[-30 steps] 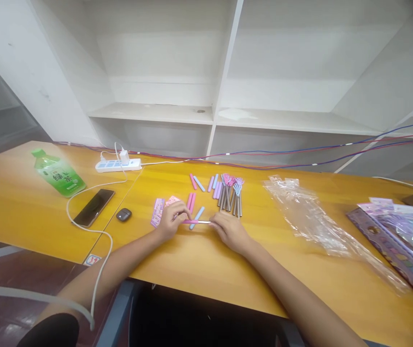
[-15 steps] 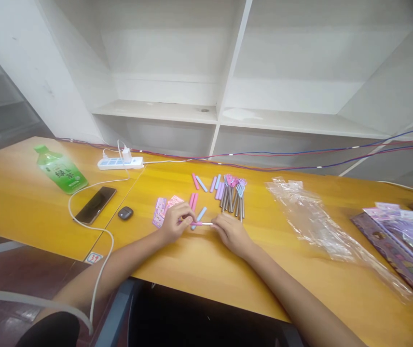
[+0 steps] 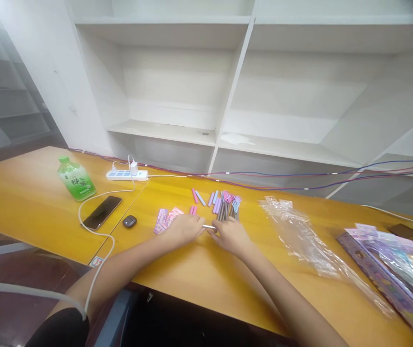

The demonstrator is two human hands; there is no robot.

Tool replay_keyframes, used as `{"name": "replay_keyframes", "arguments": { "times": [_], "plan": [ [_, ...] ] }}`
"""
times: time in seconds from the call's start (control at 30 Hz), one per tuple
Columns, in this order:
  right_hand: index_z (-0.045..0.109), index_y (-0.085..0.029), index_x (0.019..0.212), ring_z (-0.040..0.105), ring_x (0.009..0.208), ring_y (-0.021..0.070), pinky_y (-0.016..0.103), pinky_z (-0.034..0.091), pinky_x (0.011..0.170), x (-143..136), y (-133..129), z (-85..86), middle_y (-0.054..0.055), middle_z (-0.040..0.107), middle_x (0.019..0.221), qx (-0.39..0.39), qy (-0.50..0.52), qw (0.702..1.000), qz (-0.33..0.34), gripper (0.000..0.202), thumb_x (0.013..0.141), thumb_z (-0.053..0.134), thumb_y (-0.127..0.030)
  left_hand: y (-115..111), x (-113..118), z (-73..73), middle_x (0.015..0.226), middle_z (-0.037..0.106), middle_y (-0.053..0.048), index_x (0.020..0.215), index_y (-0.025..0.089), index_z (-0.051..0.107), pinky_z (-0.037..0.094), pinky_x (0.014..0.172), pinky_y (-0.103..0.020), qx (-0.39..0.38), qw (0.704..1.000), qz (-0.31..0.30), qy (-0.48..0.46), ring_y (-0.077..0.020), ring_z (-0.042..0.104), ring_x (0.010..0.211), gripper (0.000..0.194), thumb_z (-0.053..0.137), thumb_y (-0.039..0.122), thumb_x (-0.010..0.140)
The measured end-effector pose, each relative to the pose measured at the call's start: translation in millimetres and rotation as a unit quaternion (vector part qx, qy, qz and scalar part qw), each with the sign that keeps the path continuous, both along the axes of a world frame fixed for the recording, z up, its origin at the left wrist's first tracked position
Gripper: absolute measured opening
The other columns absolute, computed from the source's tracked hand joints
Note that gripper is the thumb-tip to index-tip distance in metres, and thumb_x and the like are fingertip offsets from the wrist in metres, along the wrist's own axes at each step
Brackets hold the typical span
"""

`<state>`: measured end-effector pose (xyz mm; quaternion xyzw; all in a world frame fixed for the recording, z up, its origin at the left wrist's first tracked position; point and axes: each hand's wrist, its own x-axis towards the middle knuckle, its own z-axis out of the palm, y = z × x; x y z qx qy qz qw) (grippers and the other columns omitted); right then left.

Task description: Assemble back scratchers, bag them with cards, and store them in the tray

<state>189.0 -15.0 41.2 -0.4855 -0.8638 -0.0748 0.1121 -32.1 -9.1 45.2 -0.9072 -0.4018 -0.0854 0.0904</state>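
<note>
Left hand (image 3: 188, 228): closed around one end of a rod (image 3: 210, 226), knuckles up, exact grip hidden.
Right hand (image 3: 232, 234): pinching the opposite end, thumb underneath.
Rod: thin, straight, whitish and slightly shiny; held roughly level between both hands, over the table (image 3: 192, 267); only a short middle stretch visible, the rest covered.
Tubes (image 3: 218, 206): smooth, short, in pink, pale blue and purple; scattered just beyond the hands.
Sticks (image 3: 224, 210): dark metallic shafts with pink and blue hand-shaped heads; bunched just beyond the right hand.
Cards (image 3: 161, 220): purple and pink, flat beside the left hand.
</note>
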Motion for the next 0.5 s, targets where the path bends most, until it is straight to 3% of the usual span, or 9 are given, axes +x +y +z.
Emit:
{"name": "replay_keyframes", "arguments": {
  "times": [0.17,0.27,0.37,0.5],
  "plan": [
    [0.065,-0.021,0.075,0.062,0.062,0.0208,0.030,0.035,0.065,-9,-6,27.6,0.006,0.066,0.061,0.035,-0.019,0.998,-0.049,0.026,0.098,0.064,-0.032,2,3,17.9,0.076,0.067,-0.009,0.098,0.018,0.063,0.047,0.060,-0.031,0.033,0.999,-0.035,-0.013,-0.0235,0.067,0.066,0.036,0.042,0.046,0.108],
    [0.065,-0.022,0.075,0.059,0.061,0.0188,0.028,0.031,0.061,6,-10,33.9,0.005,0.067,0.064,0.032,0.003,0.998,-0.046,0.026,0.099,0.062,-0.031,11,-14,26.5,0.072,0.065,-0.007,0.095,0.019,0.064,0.045,0.059,-0.028,0.053,0.996,-0.060,-0.042,-0.0184,0.061,0.059,0.034,0.045,0.046,0.107],
    [0.067,-0.024,0.082,0.059,0.066,0.0195,0.027,0.030,0.060,60,-11,35.4,0.004,0.066,0.066,0.017,0.004,0.997,-0.076,0.019,0.098,0.060,-0.031,23,-59,38.0,0.069,0.062,-0.004,0.093,0.020,0.064,0.040,0.057,-0.026,0.070,0.994,-0.064,-0.050,-0.0152,0.056,0.057,0.023,0.050,0.034,0.104],
    [0.067,-0.025,0.085,0.060,0.074,0.0228,0.028,0.034,0.064,175,-21,31.4,0.006,0.064,0.072,0.000,0.010,0.982,-0.190,0.013,0.094,0.058,-0.030,31,-145,49.8,0.066,0.059,0.000,0.084,0.021,0.058,0.033,0.055,-0.023,0.079,0.996,-0.020,-0.029,-0.0127,0.050,0.055,0.028,0.051,0.039,0.104]
  ]
}}
